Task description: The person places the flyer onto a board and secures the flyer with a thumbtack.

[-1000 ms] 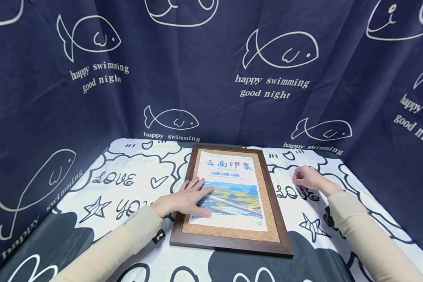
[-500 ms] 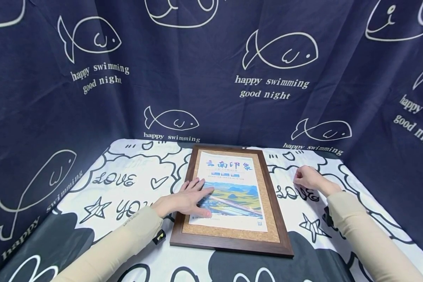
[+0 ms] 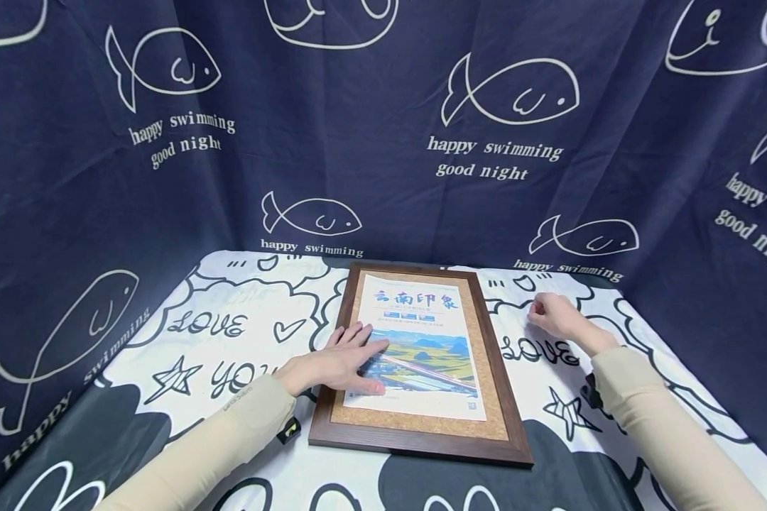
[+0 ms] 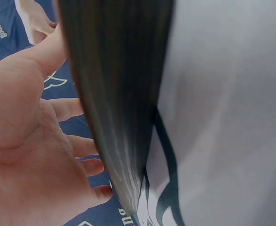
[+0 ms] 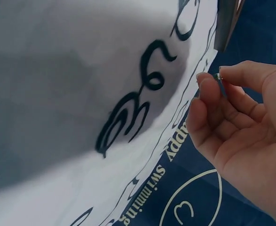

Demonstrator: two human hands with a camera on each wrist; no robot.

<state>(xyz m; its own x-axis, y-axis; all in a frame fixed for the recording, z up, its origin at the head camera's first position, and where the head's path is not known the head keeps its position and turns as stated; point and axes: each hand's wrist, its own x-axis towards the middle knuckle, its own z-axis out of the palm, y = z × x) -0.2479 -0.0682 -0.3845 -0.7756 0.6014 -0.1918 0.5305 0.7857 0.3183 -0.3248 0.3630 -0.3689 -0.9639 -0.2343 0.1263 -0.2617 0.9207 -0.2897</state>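
Note:
A cork board (image 3: 493, 397) in a dark brown wooden frame (image 3: 415, 441) lies on the table. On its cork rests a printed poster (image 3: 415, 408) with blue-purple characters and a landscape picture. My left hand (image 3: 339, 360) rests on the poster's left side, fingers spread. In the left wrist view the frame's side fills the middle, with the left palm (image 4: 20, 136) beside it. Right of the board is my right hand (image 3: 559, 317), above the tablecloth. Between thumb and forefinger it pinches a tiny green pin (image 5: 217, 76), mostly hidden by the fingertips.
A white tablecloth (image 3: 243, 433) with black doodles and lettering covers the table. Dark blue fabric (image 3: 383, 142) with fish drawings hangs close around the back and both sides. The frame's corner (image 5: 228, 23) is near the right hand in its wrist view.
My right hand has turned slightly at the wrist, its fingertips now pointing lower, and it has risen a little. The left hand, poster and board stay put.

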